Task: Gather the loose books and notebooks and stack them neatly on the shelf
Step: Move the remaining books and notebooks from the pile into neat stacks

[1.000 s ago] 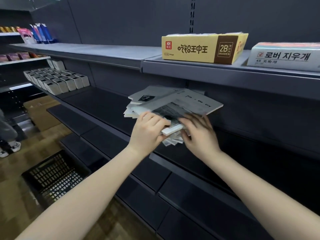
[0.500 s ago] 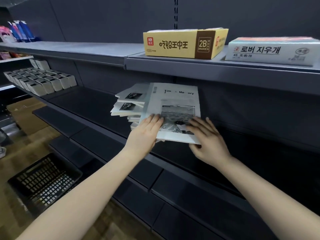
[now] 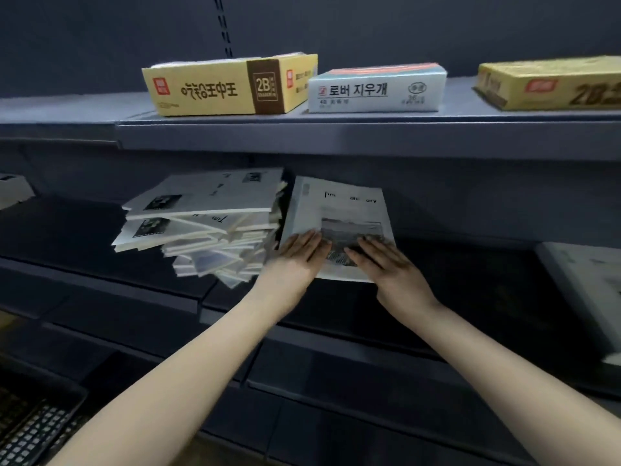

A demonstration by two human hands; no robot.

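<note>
Now both hands lie flat with straight fingers on the near half of one notebook point(image 3: 339, 210). The left hand point(image 3: 297, 255) is by its left edge and the right hand point(image 3: 386, 264) by its right edge, close together but not touching. Neither hand grips anything. I judge that they press on the cover to slide and square the notebook on the shelf point(image 3: 463, 274), as the base of a tidy stack.

Just beside it on the left stands the messy pile point(image 3: 205, 223) of notebooks, fanned in many directions, with its lowest corners near the shelf's front lip. The single notebook's near edge is also close to that lip.

To the right the shelf is open as far as a blurred white book point(image 3: 584, 290). The upper shelf point(image 3: 336, 137), carrying boxes point(image 3: 228, 85), limits the height.
</note>
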